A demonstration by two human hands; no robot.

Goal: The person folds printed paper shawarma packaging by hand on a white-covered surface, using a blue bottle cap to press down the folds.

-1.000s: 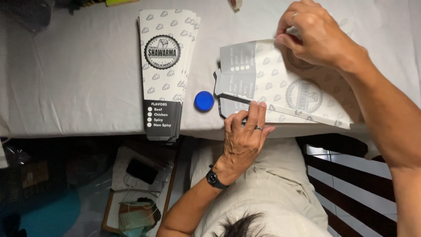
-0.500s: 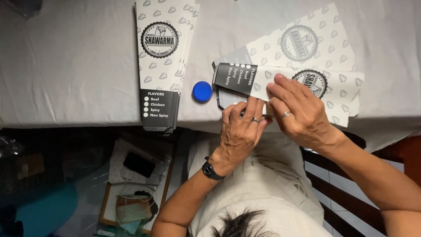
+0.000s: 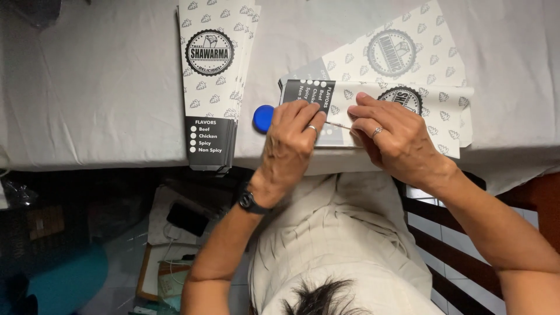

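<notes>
Grey cloth covers the big table (image 3: 105,87), and it hangs down a little at the near edge. On the cloth, to the left, lies a neat stack of long, flat, white paper sleeves with small grey pictures and a black end (image 3: 213,81). The stack is well apart from both hands.

Nearer the middle lies a small round blue cap (image 3: 262,118). It sits just beside the left hand (image 3: 289,149), on that hand's left side.

Under the hands lies one white paper sleeve with a black end, folded over (image 3: 373,102). It lies sideways on the cloth, close to the near edge of the table. Beneath it is another flat white printed sleeve (image 3: 402,46), which sticks out toward the far side.

The left hand rests on the black end of the folded sleeve. Its fingers are bent and close together, pressing down on the paper. It wears a ring and a dark wristwatch (image 3: 248,200).

The right hand (image 3: 399,143) lies flat on the white part of the same sleeve. Its fingers are close together and point to the left, holding the fold down. It wears a ring too. The two hands are very near each other, with a thin line of paper edge between them.

Below the table edge you can see the person's pale shirt (image 3: 338,245) and dark hair.
</notes>
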